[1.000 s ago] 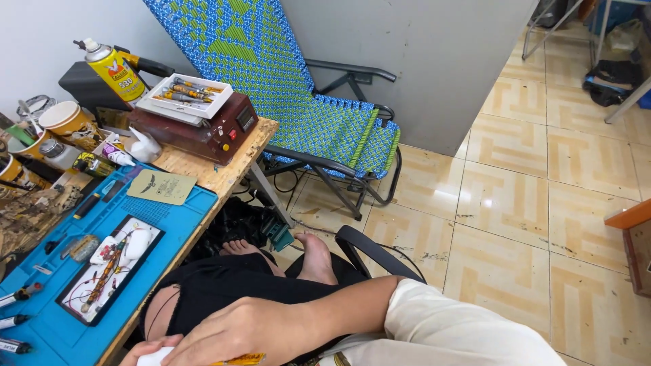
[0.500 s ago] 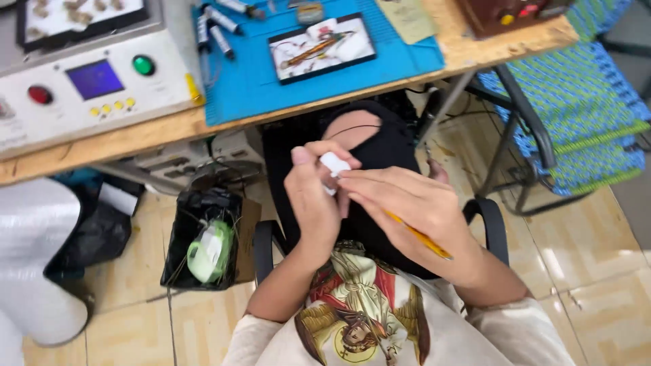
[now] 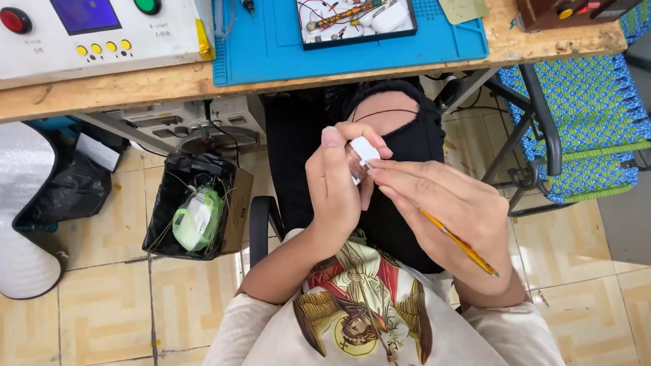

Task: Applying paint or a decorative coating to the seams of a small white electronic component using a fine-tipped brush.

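Observation:
My left hand (image 3: 333, 184) holds a small white and clear part (image 3: 361, 157) up in front of me, pinched between thumb and fingers. My right hand (image 3: 441, 210) grips a thin yellow tool (image 3: 458, 242) like a pen, its front end hidden against the white part, its pointed tail sticking out to the lower right. Both hands hover over my lap in black trousers, just below the wooden bench edge (image 3: 169, 81).
A blue work mat (image 3: 271, 47) with a black tray of small parts (image 3: 352, 20) lies on the bench, next to a white control box with buttons (image 3: 102, 27). A black waste bin (image 3: 193, 213) stands on the tiled floor. A blue-green woven chair (image 3: 583, 129) is at right.
The view swung from the bench and chair down to my lap. Both hands came up together with the white part and yellow tool; they now look closer and more centred.

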